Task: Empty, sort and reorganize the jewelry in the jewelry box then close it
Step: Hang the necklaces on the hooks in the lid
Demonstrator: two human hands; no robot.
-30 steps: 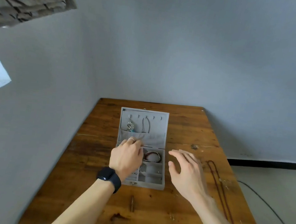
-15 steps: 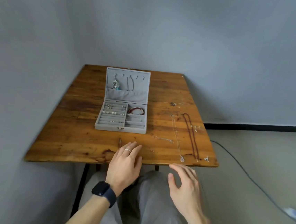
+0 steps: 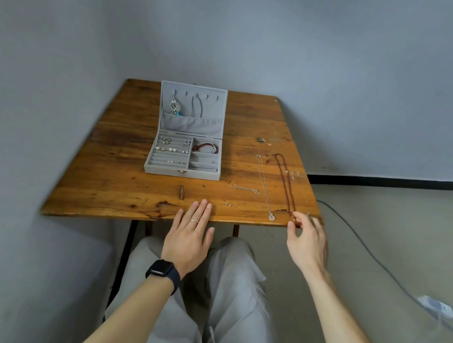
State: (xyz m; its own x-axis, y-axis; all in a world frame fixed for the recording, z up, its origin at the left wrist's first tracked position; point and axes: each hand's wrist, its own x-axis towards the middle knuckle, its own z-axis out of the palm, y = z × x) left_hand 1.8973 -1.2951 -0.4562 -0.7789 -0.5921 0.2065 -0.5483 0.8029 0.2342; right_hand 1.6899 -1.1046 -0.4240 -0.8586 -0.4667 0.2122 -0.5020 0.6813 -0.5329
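An open grey jewelry box stands on the wooden table, lid upright. Earrings sit in its ring rows, a red bracelet in a right compartment, and a silver pendant piece hangs in the lid. On the table to the right lie a thin silver necklace, a dark red bead necklace and a short silver chain. My left hand lies flat with its fingertips on the table's front edge. My right hand hovers at the front right corner, fingers loosely spread near the bead necklace's end.
Grey walls close in behind and to the left of the table. A cable runs over the floor at the right to a white adapter. My legs in grey trousers are under the table's front edge.
The view has pulled back from the box. Both hands withdrew from the box to the table's front edge; the right hand then moved right toward the bead necklace's end.
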